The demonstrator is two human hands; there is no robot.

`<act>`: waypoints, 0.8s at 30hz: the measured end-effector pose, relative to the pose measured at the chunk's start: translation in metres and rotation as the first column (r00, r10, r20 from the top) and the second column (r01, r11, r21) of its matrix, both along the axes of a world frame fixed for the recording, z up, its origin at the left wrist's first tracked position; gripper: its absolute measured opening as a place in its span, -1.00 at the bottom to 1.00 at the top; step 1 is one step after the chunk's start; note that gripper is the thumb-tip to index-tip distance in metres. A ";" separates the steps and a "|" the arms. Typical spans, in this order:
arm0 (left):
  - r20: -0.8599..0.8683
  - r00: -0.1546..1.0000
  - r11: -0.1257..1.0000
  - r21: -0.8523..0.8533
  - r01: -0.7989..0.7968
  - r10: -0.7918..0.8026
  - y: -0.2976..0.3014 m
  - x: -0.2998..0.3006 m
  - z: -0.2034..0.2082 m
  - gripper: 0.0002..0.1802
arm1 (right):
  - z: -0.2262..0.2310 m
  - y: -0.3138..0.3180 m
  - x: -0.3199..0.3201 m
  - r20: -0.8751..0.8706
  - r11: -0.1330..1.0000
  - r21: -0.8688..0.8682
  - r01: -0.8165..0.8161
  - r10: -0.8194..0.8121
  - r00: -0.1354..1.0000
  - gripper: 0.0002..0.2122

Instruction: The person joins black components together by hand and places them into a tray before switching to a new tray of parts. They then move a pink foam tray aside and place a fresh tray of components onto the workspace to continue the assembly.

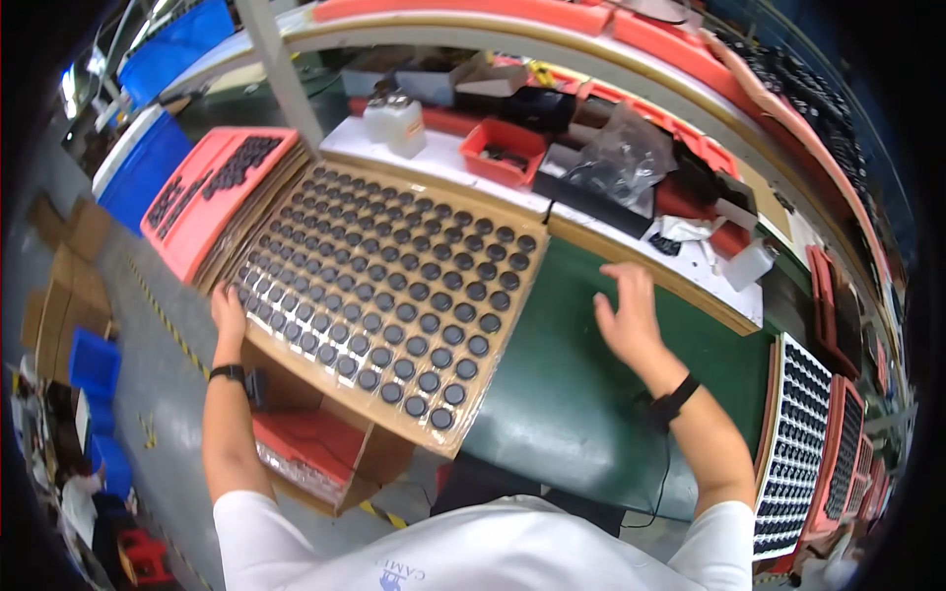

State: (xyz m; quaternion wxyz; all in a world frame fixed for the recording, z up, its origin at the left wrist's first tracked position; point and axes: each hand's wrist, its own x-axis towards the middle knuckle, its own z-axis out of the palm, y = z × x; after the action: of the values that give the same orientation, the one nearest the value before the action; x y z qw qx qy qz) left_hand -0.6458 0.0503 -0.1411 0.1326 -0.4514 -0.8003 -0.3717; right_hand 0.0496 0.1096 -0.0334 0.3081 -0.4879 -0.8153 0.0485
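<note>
Gripping the near left edge of the brown tray (pixel 394 295) of round black parts with our left hand (pixel 229 313), we are holding our right hand (pixel 626 317) spread open above the green tabletop (pixel 572 394), just beside it.

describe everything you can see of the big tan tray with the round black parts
The tan tray is a large, flat, square sheet that looks like cardboard under a glossy clear cover, holding even rows of small round black parts. It lies skewed, partly on the green table, its near left part overhanging an open box. The left hand grips its left edge; the right hand hovers open beside it, not touching.
</note>
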 end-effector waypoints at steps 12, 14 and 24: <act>0.119 0.992 0.967 -0.255 -0.020 0.052 -0.015 -0.008 0.038 -0.45 | -0.034 -0.099 -0.126 -0.741 0.370 -0.667 -0.647 -0.418 0.525 -0.51; 0.131 0.990 0.963 -0.270 -0.022 0.059 -0.013 0.002 0.046 -0.46 | -0.032 -0.099 -0.128 -0.727 0.375 -0.681 -0.629 -0.448 0.520 -0.52; 0.564 0.826 0.999 -0.032 0.007 0.012 -0.028 0.001 0.087 -0.59 | -0.036 -0.102 -0.140 -0.788 0.554 -0.614 -0.562 -0.467 0.400 -0.59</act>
State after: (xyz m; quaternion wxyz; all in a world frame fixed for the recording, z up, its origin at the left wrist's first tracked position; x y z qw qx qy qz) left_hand -0.6452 0.0222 -0.0539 -0.1163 -0.3229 -0.8103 -0.4751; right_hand -0.0899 0.0080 -0.0694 0.4272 -0.4280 -0.3896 0.6947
